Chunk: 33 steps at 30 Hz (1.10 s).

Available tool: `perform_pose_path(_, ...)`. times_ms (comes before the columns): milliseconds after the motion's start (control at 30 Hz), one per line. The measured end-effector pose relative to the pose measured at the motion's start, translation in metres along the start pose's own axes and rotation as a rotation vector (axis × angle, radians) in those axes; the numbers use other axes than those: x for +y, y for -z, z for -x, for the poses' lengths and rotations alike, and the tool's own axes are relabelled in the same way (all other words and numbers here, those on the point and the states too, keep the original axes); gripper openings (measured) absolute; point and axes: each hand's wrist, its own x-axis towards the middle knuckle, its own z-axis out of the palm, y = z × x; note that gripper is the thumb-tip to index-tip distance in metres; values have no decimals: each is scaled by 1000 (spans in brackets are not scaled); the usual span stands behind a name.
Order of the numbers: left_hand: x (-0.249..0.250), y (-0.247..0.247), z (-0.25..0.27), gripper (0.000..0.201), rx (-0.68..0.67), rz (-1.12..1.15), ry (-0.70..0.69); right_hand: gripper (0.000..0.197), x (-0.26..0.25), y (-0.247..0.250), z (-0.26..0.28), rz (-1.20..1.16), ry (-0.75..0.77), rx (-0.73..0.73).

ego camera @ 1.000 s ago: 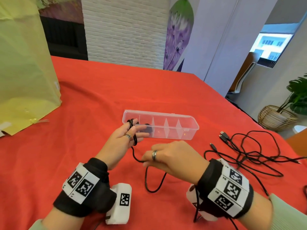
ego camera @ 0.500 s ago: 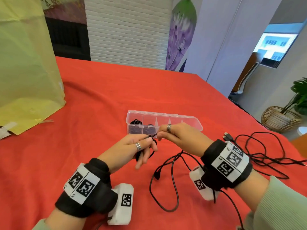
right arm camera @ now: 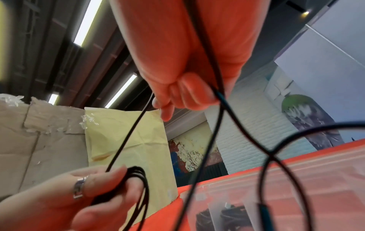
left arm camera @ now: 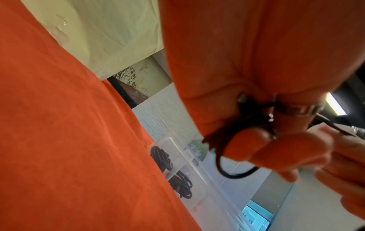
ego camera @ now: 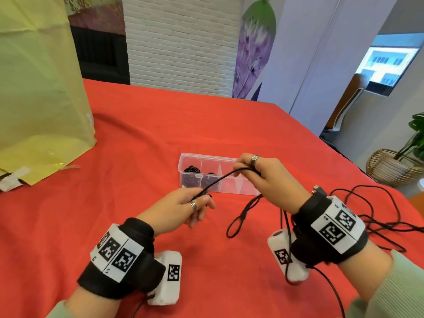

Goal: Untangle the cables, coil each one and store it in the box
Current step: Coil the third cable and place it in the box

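Cable [ego camera: 220, 179] is thin, limp, light: left hand [ego camera: 183, 206] fingers curl through a few wound loops, right hand [ego camera: 263, 177] pinches the taut run above the box [ego camera: 229, 190]. Grip near the coil; slack likely snags the right-side tangle [ego camera: 378, 216].

Each wrist wears a black band [ego camera: 128, 255] with white square-code tags and a white camera block [ego camera: 168, 275]; silver rings; pale green sleeves [ego camera: 390, 292].

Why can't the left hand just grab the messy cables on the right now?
Probably not yet. The left hand is busy: it holds loops of the cable being coiled, and the right hand stands between it and the messy cables far to the right.
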Motion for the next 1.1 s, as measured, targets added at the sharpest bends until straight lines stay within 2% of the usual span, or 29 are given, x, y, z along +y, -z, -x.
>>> perform_pose_path(100,4,6,1,33,148,239,0,21,11,6,1,115,-47,-181)
perform_pose_path(200,3,21,-1,35,430,405,8,27,37,11,7,251,-151,-320)
perform_pose_path(267,-2,34,-1,34,570,500,15,31,59,15,14,337,-239,-384)
perform_pose_path(333,-7,42,0,34,652,582,41,32,83,20,22,382,-355,-394)
perform_pose_path(500,-12,41,-1,34,736,626,91,33,126,32,33,720,-593,-291)
perform_pose_path(600,-15,45,0,34,785,625,113,36,143,43,38,771,-694,-186)
perform_pose_path(700,-17,49,0,33,834,665,128,40,157,59,43,763,-729,-74)
perform_pose_path(767,-18,49,0,33,852,704,133,39,162,69,43,749,-751,-53)
perform_pose_path(867,-20,51,0,33,888,775,144,26,169,78,44,721,-811,-129)
perform_pose_path(967,-20,55,2,33,912,787,138,22,172,80,46,741,-881,-191)
perform_pose_path(1100,-18,52,1,33,874,751,151,15,154,66,44,767,-798,-55)
